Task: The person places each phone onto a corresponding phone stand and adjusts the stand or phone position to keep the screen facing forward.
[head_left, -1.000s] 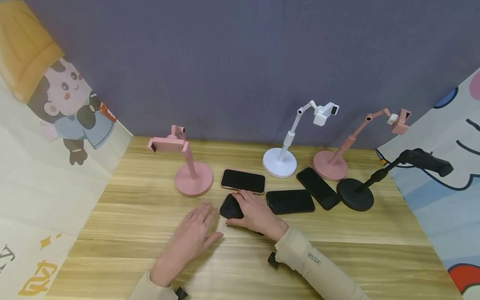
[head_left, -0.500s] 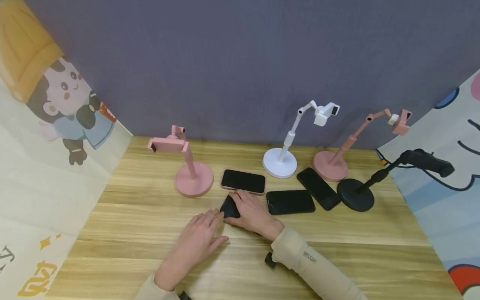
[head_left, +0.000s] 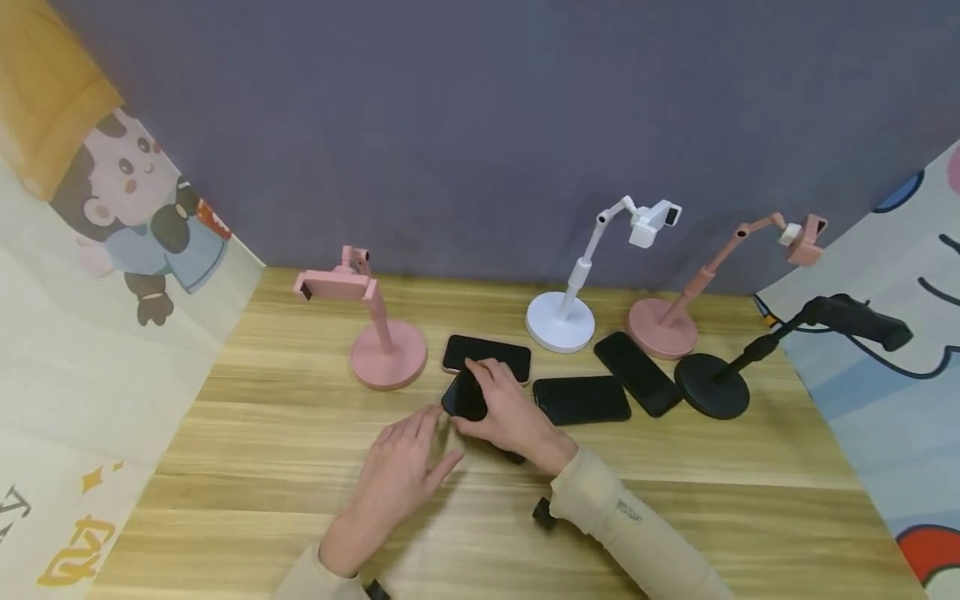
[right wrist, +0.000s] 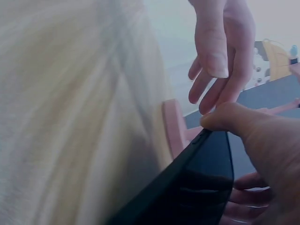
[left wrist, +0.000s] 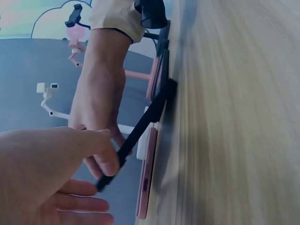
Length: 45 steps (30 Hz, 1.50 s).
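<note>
My right hand (head_left: 513, 414) grips a black smartphone (head_left: 469, 395) across its edges, thumb on the near edge and fingers on the far one. In the left wrist view the smartphone (left wrist: 140, 129) slants: its far end is right at the tabletop and its other end is raised. Most of its right part is under my right hand in the head view. My left hand (head_left: 397, 467) has its fingers loosely extended, fingertips right at the raised end of the smartphone, thumb spread apart. Just behind lies a pink-edged smartphone (head_left: 487, 357), screen up.
Two more black smartphones (head_left: 582, 399) (head_left: 637, 373) lie to the right. A pink phone stand (head_left: 388, 356) is at the left. White (head_left: 560, 322), pink (head_left: 662, 329) and black (head_left: 712, 387) phone stands are at the back right, before a grey partition (head_left: 480, 167).
The left end of the black smartphone has come up off the table in my right hand. My left hand has moved right, up to that end.
</note>
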### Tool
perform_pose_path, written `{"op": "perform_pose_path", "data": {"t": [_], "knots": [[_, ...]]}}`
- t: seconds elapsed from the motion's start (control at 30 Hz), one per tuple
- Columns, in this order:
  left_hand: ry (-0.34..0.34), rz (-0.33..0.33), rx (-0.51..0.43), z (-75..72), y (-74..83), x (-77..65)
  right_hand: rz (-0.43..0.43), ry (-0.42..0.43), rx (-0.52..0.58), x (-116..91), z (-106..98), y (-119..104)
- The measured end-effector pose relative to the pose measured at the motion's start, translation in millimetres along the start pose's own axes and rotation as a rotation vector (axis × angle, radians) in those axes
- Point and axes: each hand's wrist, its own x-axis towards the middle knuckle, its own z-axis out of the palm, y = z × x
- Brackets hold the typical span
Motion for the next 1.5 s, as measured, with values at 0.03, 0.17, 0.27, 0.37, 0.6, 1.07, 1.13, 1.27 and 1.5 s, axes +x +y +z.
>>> {"op": "perform_pose_path", "data": {"t": [0.03, 0.17, 0.27, 0.37, 0.6, 1.07, 1.13, 1.27, 1.5], "knots": [[0.018, -0.008, -0.012, 0.0, 1.1, 0.9, 0.003, 0.014, 0.009, 0, -3, 0], [0.096, -0.021, -0.051, 0.6, 4.3, 4.3, 0.005, 0.072, 0.031, -2, -11, -1], [0.147, -0.009, -0.065, 2.2, 5.7, 6.8, 0.0, 0.128, 0.053, -2, -14, -1], [0.177, 0.003, -0.085, 4.0, 7.1, 9.3, -0.001, 0.188, 0.088, -2, -16, -1], [0.176, 0.012, -0.185, 5.6, 11.2, 11.9, -0.047, 0.317, 0.199, 0, -20, -5], [0.325, 0.066, -0.331, 2.2, 14.6, 20.2, -0.193, 0.574, 0.336, 2, -27, -22], [0.349, 0.071, -0.349, 2.1, 14.7, 20.7, -0.214, 0.603, 0.339, 3, -27, -24], [0.383, 0.08, -0.363, 2.8, 13.7, 21.4, -0.23, 0.643, 0.341, 4, -28, -27], [0.387, 0.095, -0.366, 4.6, 13.0, 22.3, -0.239, 0.691, 0.363, 6, -28, -31]]}}
